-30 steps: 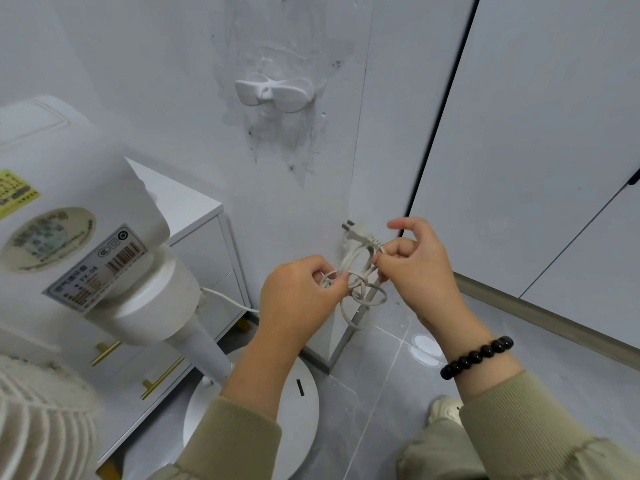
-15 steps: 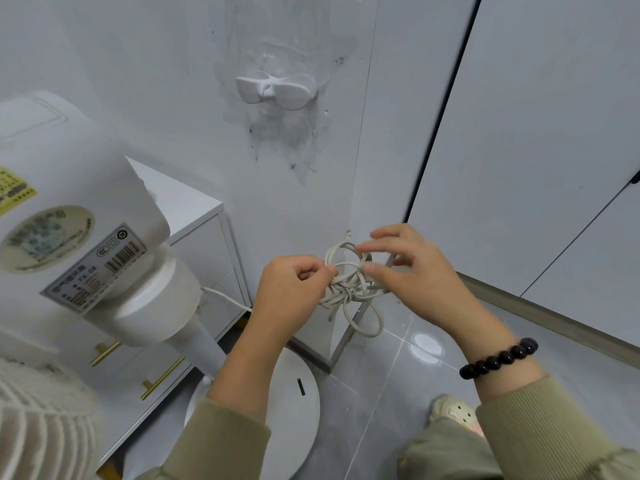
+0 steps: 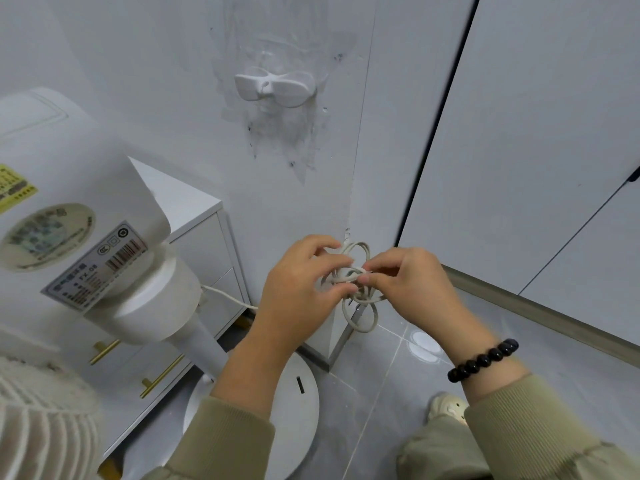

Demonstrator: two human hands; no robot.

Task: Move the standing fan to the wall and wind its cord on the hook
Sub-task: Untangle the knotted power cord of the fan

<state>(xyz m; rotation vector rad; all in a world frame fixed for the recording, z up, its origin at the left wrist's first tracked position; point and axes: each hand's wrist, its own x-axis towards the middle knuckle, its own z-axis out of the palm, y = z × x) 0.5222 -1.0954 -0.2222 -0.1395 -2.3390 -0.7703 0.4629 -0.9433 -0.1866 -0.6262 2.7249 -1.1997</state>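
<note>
your left hand (image 3: 298, 289) gripped the cord (image 3: 356, 271), its fingers (image 3: 332, 263) curled over the loops from the left side. your right hand (image 3: 412, 289) met it from the other side, thumb and forefinger pinching one strand at the middle of the bundle, the other fingers bent loosely behind. the off-white cord lay in several loose loops between your hands, one loop standing up above them and one hanging below, held in front of the wall's outer corner. one strand ran left to the neck of the white fan (image 3: 86, 237), whose round base (image 3: 298, 410) stood on the grey floor just beside that corner. the white hook (image 3: 275, 86) sat higher on the wall, well apart from the cord.
</note>
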